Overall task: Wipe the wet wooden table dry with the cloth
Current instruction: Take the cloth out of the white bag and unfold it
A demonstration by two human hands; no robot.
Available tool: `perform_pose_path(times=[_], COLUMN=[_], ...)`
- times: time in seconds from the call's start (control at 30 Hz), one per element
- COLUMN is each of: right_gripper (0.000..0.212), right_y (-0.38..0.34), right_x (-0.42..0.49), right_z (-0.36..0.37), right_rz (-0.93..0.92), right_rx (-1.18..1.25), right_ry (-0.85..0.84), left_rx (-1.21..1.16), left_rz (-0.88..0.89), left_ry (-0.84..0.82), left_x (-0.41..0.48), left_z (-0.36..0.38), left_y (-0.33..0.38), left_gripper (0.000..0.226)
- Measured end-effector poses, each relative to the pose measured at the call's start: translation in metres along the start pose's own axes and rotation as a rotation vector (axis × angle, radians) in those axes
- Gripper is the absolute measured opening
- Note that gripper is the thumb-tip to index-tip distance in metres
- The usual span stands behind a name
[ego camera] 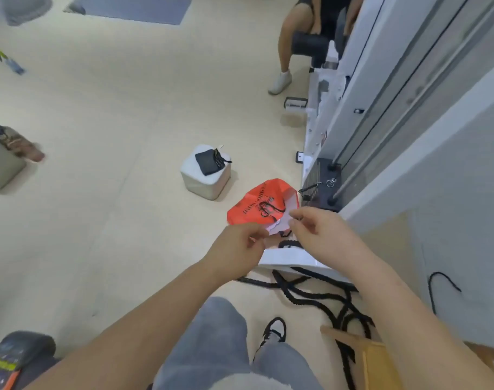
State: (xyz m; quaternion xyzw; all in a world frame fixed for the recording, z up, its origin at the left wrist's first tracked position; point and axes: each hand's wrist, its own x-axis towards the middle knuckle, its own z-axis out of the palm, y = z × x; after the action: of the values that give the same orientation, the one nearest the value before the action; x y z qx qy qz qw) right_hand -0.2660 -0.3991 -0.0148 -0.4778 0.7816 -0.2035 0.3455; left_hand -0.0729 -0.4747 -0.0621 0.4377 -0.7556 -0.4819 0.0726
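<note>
Orange plastic catches my eye first: a bag (261, 202) with black print, held up in front of me over the floor (113, 136). Both hands are at its mouth. My left hand (234, 249) has thumb and fingers pressed together on a crumpled white edge at the opening, and my right hand (316, 235) pinches the same pale edge from the other side.

As for progress, I judge the job has not begun. No wiping is under way, and no wet tabletop shows anywhere I can see. A corner of pale wood (378, 358) sits at lower right, beside my right forearm; it may belong to the table, but I cannot tell, and I cannot see whether it is wet. The cloth itself is not clearly in view. The white scrap (279, 225) between my fingers could be it, or only the bag's inner lining; the blur leaves that open. So everything is left: get the cloth free, reach the table, dry it.

On containers, the bag's inside is hidden from me, so I cannot say what it holds. A white box edge (291, 258) lies just below my hands with black cords (310, 294) trailing beneath it. Farther off, a pale cube (203, 181) carries a small dark pouch (210, 161) on top.
</note>
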Motion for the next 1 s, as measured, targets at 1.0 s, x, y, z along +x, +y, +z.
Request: perform_pose_path(times=[1.0], right_gripper=[0.036], right_y=[-0.155], right_x=[0.658], right_z=[0.262], right_rz=[0.283], right_rx=[0.078], right_ry=[-0.119], left_rx=[0.223], left_rz=[-0.218], left_ry=[-0.195], left_x=[0.483], left_z=[-0.317], left_y=[-0.351], left_gripper=[0.037])
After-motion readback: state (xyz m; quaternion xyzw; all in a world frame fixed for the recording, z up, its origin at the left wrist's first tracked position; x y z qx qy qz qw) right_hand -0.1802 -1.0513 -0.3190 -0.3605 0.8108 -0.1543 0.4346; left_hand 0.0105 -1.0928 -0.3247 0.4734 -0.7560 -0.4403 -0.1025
